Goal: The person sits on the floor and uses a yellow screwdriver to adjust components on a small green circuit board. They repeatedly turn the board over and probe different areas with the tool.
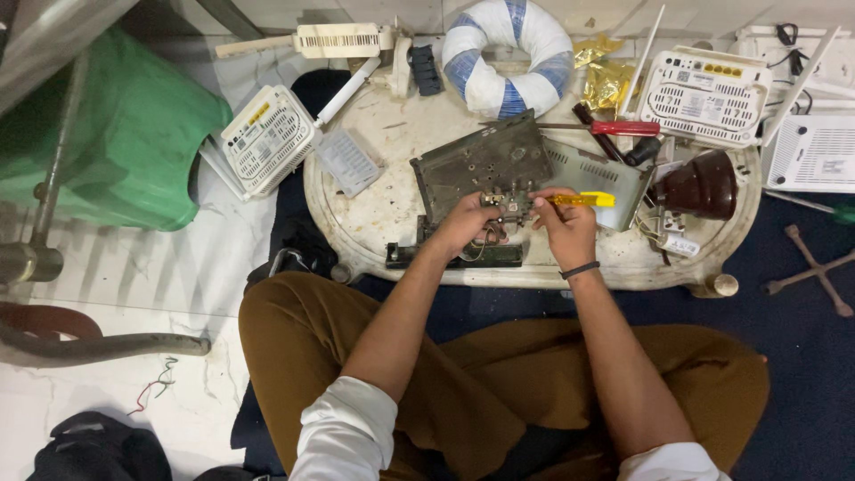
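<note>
I sit cross-legged at a low white oval table (374, 223). My left hand (469, 221) grips a small metal component (506, 209) with wires, at the front edge of a grey metal chassis plate (485, 162). My right hand (564, 223) holds a yellow-handled screwdriver (581, 199), its tip pointing left at that component. A black strip-shaped part (454, 256) lies under my left hand near the table's front edge. A perforated grey metal cover (592, 174) lies right of the chassis.
Around the table are white routers (265, 138) (706, 93), a blue-and-white ring cushion (508, 58), a red-handled screwdriver (623, 127), a dark brown dome-shaped part (704, 187) and gold foil bags (606, 80). A green stool (125, 134) stands at left, and a cross wrench (815, 267) lies on the blue mat at right.
</note>
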